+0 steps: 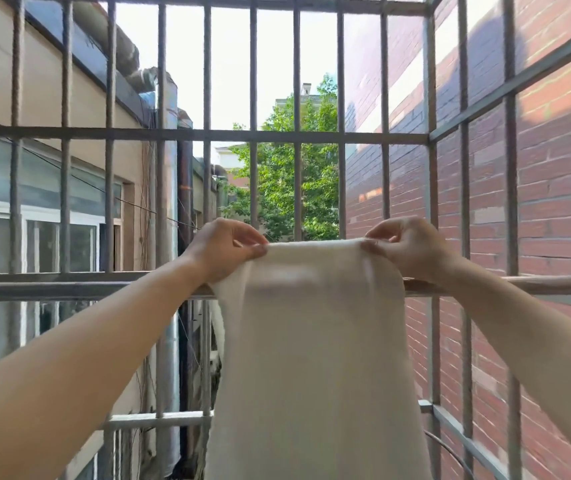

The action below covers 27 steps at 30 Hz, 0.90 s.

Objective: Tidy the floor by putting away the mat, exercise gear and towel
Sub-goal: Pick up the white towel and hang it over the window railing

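A cream-white towel (315,341) hangs down in front of me, stretched between both hands at its top edge. My left hand (223,249) pinches the towel's upper left corner between thumb and fingers. My right hand (410,247) pinches the upper right corner the same way. The towel's top edge is held a little above a horizontal metal rail (86,289) that crosses the view at wrist height. The towel's lower end runs out of the frame. No mat or exercise gear is in view.
A cage of grey metal window bars (252,136) surrounds the space ahead and on both sides. Beyond it stand a red brick wall (536,202) on the right, a beige building (52,98) on the left and a green tree (287,188).
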### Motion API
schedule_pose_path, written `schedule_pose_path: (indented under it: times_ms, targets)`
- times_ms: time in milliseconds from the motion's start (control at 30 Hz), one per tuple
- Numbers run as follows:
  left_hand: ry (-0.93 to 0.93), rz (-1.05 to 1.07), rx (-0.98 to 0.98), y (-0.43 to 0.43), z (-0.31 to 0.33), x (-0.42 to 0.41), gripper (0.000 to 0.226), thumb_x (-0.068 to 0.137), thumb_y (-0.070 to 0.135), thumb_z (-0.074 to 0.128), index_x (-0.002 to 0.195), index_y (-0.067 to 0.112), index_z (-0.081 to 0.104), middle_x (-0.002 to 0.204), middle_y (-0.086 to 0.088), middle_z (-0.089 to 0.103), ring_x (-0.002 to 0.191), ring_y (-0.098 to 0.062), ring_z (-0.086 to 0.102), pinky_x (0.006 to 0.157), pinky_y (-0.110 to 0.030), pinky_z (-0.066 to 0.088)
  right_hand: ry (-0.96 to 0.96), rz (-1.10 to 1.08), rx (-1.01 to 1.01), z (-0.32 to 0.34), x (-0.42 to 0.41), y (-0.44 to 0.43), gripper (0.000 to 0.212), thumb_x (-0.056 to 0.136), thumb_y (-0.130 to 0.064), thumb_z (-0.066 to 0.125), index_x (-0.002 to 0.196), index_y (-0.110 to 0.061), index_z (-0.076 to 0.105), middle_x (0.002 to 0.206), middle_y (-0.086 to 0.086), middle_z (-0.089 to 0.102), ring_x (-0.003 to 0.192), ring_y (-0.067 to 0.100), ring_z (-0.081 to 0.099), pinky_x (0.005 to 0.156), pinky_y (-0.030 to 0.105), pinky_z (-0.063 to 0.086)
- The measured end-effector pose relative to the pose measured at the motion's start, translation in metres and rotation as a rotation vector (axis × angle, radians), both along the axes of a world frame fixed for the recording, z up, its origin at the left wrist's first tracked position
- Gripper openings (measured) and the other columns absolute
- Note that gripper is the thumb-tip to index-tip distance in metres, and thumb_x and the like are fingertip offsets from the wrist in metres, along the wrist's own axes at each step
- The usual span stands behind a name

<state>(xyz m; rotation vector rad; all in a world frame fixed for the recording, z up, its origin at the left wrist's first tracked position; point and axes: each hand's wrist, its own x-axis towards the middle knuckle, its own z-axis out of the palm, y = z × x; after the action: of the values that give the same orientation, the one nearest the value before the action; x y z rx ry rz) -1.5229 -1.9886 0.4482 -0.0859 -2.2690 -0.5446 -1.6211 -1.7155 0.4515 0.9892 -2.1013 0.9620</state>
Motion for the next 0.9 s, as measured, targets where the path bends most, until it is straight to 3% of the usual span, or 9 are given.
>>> schedule_pose_path:
  times_ms: [167,300,400,533,667,833,900]
  targets:
    - [-0.089,-0.071,-0.004,-0.003,-0.009,-0.001,0.005,0.081,0.034,0.068,0.084,0.037,0.070,0.087,0.014,0.070,0.083,-0.005,0.066,0.088,-0.038,0.053,0.022,0.078,-0.003,-0.011,0.008,0.002,0.012,0.076,-0.032,0.073,0.084,-0.022,0.073,0.086,-0.004,0.071,0.080,0.014,0.067,0.068,0.024,0.053]
    - [-0.093,-0.105,-0.011,-0.002,-0.012,0.018,0.024,0.076,0.052,0.060,0.081,0.032,0.071,0.080,0.014,0.071,0.077,0.000,0.065,0.087,-0.036,0.052,0.045,0.167,0.124,-0.025,0.024,-0.007,0.022,0.068,-0.047,0.072,0.082,-0.029,0.074,0.088,-0.011,0.072,0.085,0.005,0.066,0.081,0.034,0.055]
    - [-0.102,-0.123,-0.100,0.001,-0.023,0.038,0.020,0.073,0.048,0.063,0.085,0.034,0.069,0.085,0.017,0.070,0.083,0.000,0.065,0.086,-0.029,0.053,0.196,0.143,0.203,-0.037,0.031,-0.009,0.038,0.063,-0.053,0.071,0.089,-0.026,0.075,0.097,-0.009,0.071,0.090,0.007,0.065,0.093,0.039,0.051]
    - [-0.004,-0.071,-0.240,-0.007,-0.048,0.054,0.038,0.067,0.041,0.077,0.103,0.032,0.067,0.104,0.013,0.064,0.099,-0.003,0.059,0.090,-0.024,0.046,0.372,0.076,0.195,-0.052,0.033,-0.003,0.041,0.064,-0.034,0.084,0.100,-0.019,0.074,0.105,-0.003,0.071,0.093,0.016,0.066,0.092,0.036,0.051]
    - [0.178,-0.036,-0.275,-0.014,-0.062,0.058,0.034,0.068,0.024,0.081,0.099,0.025,0.069,0.100,0.009,0.065,0.090,-0.007,0.061,0.083,-0.023,0.049,0.431,0.051,0.122,-0.059,0.026,0.000,0.030,0.066,-0.019,0.084,0.094,-0.014,0.075,0.098,0.003,0.072,0.086,0.021,0.069,0.087,0.034,0.054]
    - [0.230,-0.016,-0.023,-0.010,-0.044,0.056,0.013,0.073,0.025,0.077,0.079,0.035,0.070,0.071,0.021,0.065,0.065,0.004,0.060,0.061,-0.014,0.046,0.336,0.114,-0.012,-0.043,0.022,-0.001,0.013,0.074,-0.014,0.077,0.086,-0.009,0.075,0.082,0.001,0.072,0.075,0.013,0.065,0.070,0.016,0.042]
    - [0.205,-0.063,0.125,-0.006,-0.033,0.054,0.011,0.075,0.022,0.075,0.078,0.032,0.070,0.072,0.016,0.068,0.066,-0.003,0.064,0.057,-0.021,0.054,0.271,0.096,0.026,-0.031,0.019,0.001,0.015,0.077,-0.017,0.075,0.091,-0.011,0.075,0.082,-0.001,0.068,0.075,0.013,0.061,0.067,0.017,0.038]
